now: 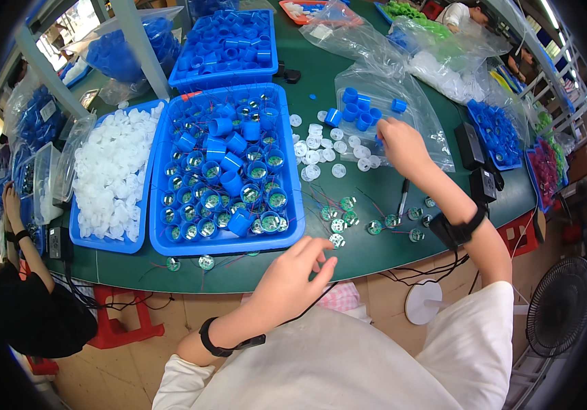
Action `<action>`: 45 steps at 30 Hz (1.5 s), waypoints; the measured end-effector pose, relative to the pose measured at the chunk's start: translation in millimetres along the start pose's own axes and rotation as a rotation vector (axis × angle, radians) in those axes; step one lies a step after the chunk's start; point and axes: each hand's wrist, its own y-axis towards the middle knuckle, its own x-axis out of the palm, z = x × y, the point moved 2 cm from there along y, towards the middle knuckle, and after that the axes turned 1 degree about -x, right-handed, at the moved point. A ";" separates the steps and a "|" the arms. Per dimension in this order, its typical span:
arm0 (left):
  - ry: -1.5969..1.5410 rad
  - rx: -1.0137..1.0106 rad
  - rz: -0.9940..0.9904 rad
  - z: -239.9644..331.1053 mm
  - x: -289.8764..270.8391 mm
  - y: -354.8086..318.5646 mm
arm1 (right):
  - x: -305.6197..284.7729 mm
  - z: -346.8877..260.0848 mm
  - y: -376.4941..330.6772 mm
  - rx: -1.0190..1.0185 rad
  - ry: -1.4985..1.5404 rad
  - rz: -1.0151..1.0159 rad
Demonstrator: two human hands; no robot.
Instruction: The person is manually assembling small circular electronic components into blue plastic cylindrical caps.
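Observation:
My right hand point(403, 146) reaches over a clear plastic bag, its fingers pinched at a blue plastic cup point(378, 141) that they mostly cover. Beside it stand several more blue cups point(364, 121) on the bag. My left hand point(295, 279) hovers at the table's near edge, fingers loosely bent and thumb apart, with nothing visible in it. Just beyond its fingertips lies a small round green circuit board point(336, 240); whether they touch I cannot tell. More wired boards point(374, 227) are scattered to the right, around a black pen point(403, 197).
A blue tray point(295, 205) holds cups with boards inside; behind it stands a tray of plain cups point(225, 48). At left is a tray of white parts point(117, 171). Translucent discs point(338, 171) lie mid-table. Black adapters point(483, 184) sit right; a co-worker's hand point(12, 205) is far left.

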 end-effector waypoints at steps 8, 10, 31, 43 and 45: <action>-0.777 -0.142 0.113 -22.3 1.3 -16.9 | -79.3 -132.9 -93.1 -0.241 1.011 -0.237; -0.805 -0.140 0.138 -32.6 0.2 -26.3 | -69.7 -133.8 -96.5 -0.374 0.998 -0.031; -0.783 0.387 0.240 -17.5 -32.4 -29.4 | -99.4 -139.2 -108.1 -0.181 1.156 0.160; -0.574 0.429 0.460 3.7 -28.7 -18.6 | -79.5 -158.6 -108.2 0.045 1.591 0.081; -0.517 0.462 0.466 4.8 -31.0 -17.0 | -76.8 -158.0 -108.2 0.087 1.681 0.049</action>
